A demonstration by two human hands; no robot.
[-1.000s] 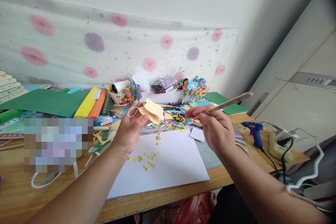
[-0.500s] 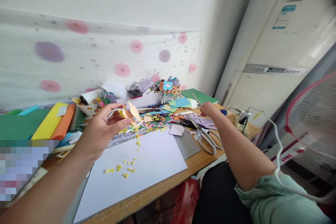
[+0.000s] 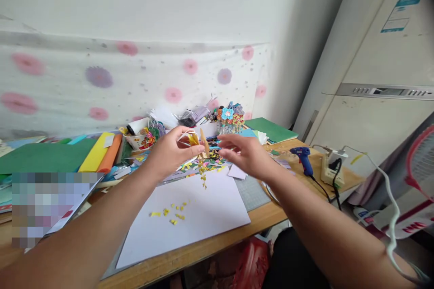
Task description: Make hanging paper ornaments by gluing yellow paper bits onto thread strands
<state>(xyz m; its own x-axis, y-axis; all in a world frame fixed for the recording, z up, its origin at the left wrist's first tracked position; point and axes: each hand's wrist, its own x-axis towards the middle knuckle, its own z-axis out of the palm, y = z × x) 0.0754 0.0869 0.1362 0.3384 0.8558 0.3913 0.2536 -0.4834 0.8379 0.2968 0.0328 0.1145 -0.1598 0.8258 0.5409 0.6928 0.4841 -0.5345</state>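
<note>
Left hand (image 3: 169, 153) raised, fingers pinched; right hand (image 3: 242, 153) alongside, fingers spread

A wooden counter (image 3: 217, 246) stands against the wall. A large white sheet (image 3: 203, 212) lies near its front edge, with small yellow paper bits (image 3: 172, 212) scattered on it. Under the sheet's right side a grey cutting mat (image 3: 252, 192) shows. On the left lie a green sheet (image 3: 44, 156), a yellow roll (image 3: 96, 152) and an orange roll (image 3: 110, 153), side by side. At the back stands a small cup (image 3: 139, 141), and beside it many colourful paper scraps (image 3: 203, 165). On the right lie a blue glue gun (image 3: 304, 159) and a power strip (image 3: 330, 169), near the counter's corner.
</note>
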